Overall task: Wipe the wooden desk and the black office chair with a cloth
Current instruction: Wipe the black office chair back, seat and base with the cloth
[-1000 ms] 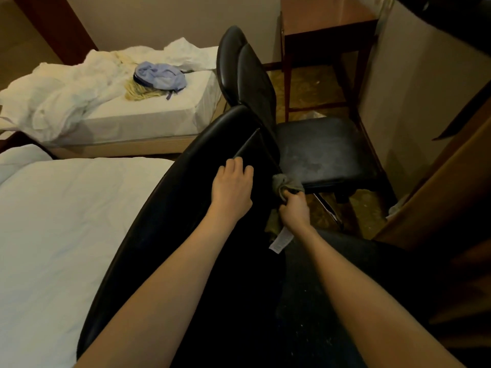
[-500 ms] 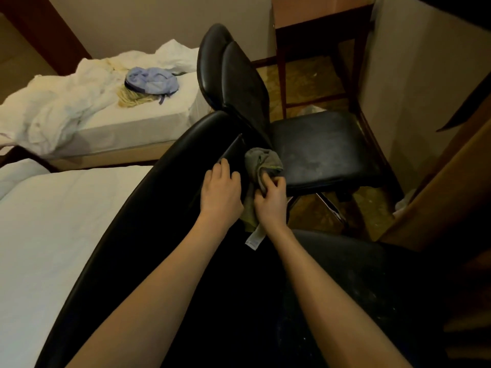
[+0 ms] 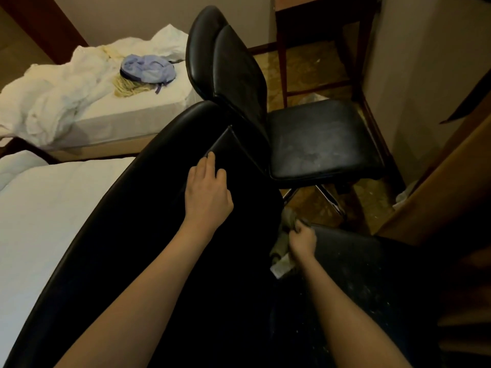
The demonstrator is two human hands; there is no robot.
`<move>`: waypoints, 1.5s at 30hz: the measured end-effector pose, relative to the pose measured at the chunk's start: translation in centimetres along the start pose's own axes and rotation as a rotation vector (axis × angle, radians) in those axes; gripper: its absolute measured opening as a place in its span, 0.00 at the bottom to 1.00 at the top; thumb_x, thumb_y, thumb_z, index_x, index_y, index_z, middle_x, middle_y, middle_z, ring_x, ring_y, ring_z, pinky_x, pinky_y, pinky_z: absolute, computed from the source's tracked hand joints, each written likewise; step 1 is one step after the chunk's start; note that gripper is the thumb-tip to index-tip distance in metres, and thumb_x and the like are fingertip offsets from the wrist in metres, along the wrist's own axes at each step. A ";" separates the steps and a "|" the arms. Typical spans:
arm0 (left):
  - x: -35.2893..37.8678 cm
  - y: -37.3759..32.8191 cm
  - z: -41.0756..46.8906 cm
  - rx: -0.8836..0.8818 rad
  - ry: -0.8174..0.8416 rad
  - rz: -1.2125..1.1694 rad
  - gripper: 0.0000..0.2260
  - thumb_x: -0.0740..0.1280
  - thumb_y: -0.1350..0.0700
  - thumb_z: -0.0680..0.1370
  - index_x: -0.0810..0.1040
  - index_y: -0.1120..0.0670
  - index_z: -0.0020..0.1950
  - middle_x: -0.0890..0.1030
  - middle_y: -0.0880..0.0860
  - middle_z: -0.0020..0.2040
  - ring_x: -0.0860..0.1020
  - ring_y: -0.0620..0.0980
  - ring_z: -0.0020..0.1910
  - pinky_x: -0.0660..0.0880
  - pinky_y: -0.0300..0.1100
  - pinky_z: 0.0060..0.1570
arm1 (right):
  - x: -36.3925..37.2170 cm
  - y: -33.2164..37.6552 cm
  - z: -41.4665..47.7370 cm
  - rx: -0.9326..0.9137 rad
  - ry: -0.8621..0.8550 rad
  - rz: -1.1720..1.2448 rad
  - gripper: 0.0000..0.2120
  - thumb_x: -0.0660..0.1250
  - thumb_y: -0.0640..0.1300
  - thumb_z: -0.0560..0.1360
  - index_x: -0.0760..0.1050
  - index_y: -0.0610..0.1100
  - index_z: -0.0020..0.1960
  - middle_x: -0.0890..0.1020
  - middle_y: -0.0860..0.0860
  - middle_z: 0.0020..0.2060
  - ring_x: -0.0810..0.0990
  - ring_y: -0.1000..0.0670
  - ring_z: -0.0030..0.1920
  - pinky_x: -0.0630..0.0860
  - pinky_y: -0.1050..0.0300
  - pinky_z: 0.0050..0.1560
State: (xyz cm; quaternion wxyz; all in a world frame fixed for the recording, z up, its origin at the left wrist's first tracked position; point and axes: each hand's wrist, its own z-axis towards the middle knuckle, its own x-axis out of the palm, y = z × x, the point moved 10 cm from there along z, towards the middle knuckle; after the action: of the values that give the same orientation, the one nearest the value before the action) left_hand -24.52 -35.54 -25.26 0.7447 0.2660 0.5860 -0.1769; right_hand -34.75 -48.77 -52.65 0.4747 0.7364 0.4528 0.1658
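A black office chair (image 3: 138, 235) fills the foreground, its backrest running from lower left to the upper middle. My left hand (image 3: 206, 192) rests on the top of that backrest, fingers spread over its edge. My right hand (image 3: 301, 239) grips a grey-green cloth (image 3: 285, 229) with a white tag, low against the backrest's right side, just above the dusty seat (image 3: 358, 274). A wooden desk (image 3: 435, 187) shows as a brown edge at the right.
A second black chair (image 3: 318, 136) with a dusty seat stands just beyond. Behind it is a small wooden side table (image 3: 313, 30). Two beds lie to the left, the far bed (image 3: 148, 107) carrying crumpled sheets and a blue garment (image 3: 147, 69).
My right hand has dropped with the cloth from the upper edge of the backrest down its right side. My left hand has stayed on top of the backrest.
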 end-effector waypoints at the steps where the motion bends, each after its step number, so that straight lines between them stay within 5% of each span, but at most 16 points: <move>1: 0.0 0.0 0.0 -0.009 -0.003 -0.008 0.12 0.65 0.60 0.72 0.77 0.63 0.53 0.63 0.65 0.72 0.63 0.62 0.71 0.60 0.54 0.68 | -0.6 2.8 0.1 -0.066 -0.053 0.007 0.17 0.60 0.35 0.77 0.74 0.45 0.65 0.75 0.41 0.60 0.74 0.42 0.61 0.69 0.55 0.59; 4: -0.2 -0.2 -0.1 -0.009 -0.003 -0.023 0.13 0.62 0.60 0.74 0.76 0.62 0.57 0.58 0.63 0.75 0.58 0.59 0.74 0.55 0.51 0.71 | -1.0 12.0 -1.7 -0.275 -0.121 0.039 0.22 0.61 0.36 0.76 0.69 0.42 0.70 0.72 0.43 0.60 0.72 0.46 0.60 0.65 0.57 0.64; 9: -0.7 0.3 -0.3 0.002 0.089 -0.129 0.16 0.60 0.60 0.75 0.71 0.58 0.63 0.53 0.59 0.77 0.52 0.55 0.76 0.52 0.46 0.73 | 3.4 16.6 -8.5 -0.481 -0.072 0.126 0.23 0.64 0.33 0.75 0.67 0.40 0.70 0.69 0.47 0.55 0.68 0.55 0.54 0.61 0.72 0.54; 15: -2.7 2.6 -2.2 -0.066 0.138 -0.434 0.17 0.62 0.67 0.75 0.70 0.58 0.63 0.60 0.55 0.73 0.61 0.55 0.72 0.64 0.46 0.66 | 4.1 6.5 -8.6 -0.165 0.100 0.070 0.24 0.60 0.34 0.78 0.62 0.41 0.73 0.65 0.42 0.66 0.69 0.50 0.60 0.63 0.59 0.65; 19: -3.1 3.3 -4.1 -0.090 0.102 -0.601 0.20 0.61 0.71 0.73 0.69 0.58 0.63 0.63 0.54 0.70 0.64 0.53 0.69 0.64 0.41 0.64 | 2.7 5.8 -8.6 -0.111 0.085 0.001 0.22 0.59 0.35 0.79 0.63 0.41 0.72 0.65 0.42 0.68 0.67 0.43 0.68 0.62 0.53 0.67; 23: -3.9 4.4 -5.2 -0.139 0.033 -0.654 0.24 0.60 0.74 0.70 0.68 0.57 0.63 0.64 0.55 0.68 0.63 0.52 0.69 0.62 0.38 0.64 | 2.0 12.2 -10.4 -0.275 -0.054 0.053 0.22 0.61 0.37 0.78 0.65 0.41 0.72 0.69 0.42 0.66 0.67 0.44 0.68 0.61 0.58 0.66; 30: -3.9 4.8 -7.9 -0.108 -0.020 -0.648 0.24 0.61 0.73 0.69 0.67 0.61 0.65 0.67 0.58 0.65 0.67 0.55 0.65 0.63 0.38 0.62 | 7.5 19.5 -16.6 -0.616 -0.036 0.036 0.24 0.64 0.35 0.75 0.67 0.42 0.71 0.68 0.47 0.52 0.70 0.53 0.50 0.64 0.67 0.53; 34: -3.6 5.0 -9.4 -0.054 0.036 -0.596 0.25 0.61 0.72 0.71 0.66 0.59 0.67 0.62 0.56 0.70 0.61 0.53 0.71 0.60 0.39 0.67 | 6.9 13.1 -14.3 -0.390 -0.077 0.090 0.23 0.63 0.35 0.76 0.66 0.41 0.71 0.69 0.43 0.58 0.70 0.49 0.57 0.61 0.68 0.57; 39: -3.3 4.9 -9.8 -0.010 0.123 -0.576 0.23 0.62 0.68 0.75 0.65 0.57 0.69 0.57 0.54 0.74 0.56 0.53 0.74 0.62 0.45 0.67 | 6.0 4.8 -12.0 -0.155 0.038 -0.062 0.23 0.59 0.35 0.79 0.63 0.40 0.73 0.69 0.40 0.67 0.68 0.39 0.67 0.65 0.54 0.63; 45: -3.0 3.8 -11.7 0.055 0.160 -0.565 0.25 0.63 0.69 0.74 0.64 0.56 0.69 0.55 0.55 0.75 0.55 0.53 0.74 0.61 0.47 0.71 | 2.8 6.1 -14.2 -0.196 -0.061 0.025 0.23 0.58 0.35 0.78 0.64 0.43 0.73 0.71 0.43 0.68 0.70 0.43 0.67 0.67 0.54 0.63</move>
State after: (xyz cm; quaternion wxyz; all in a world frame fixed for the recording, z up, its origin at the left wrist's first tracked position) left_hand -32.18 -25.62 -23.65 0.6098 0.1255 0.6886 -0.3718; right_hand -39.73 -39.54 -40.94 0.5559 0.6967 0.4104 0.1929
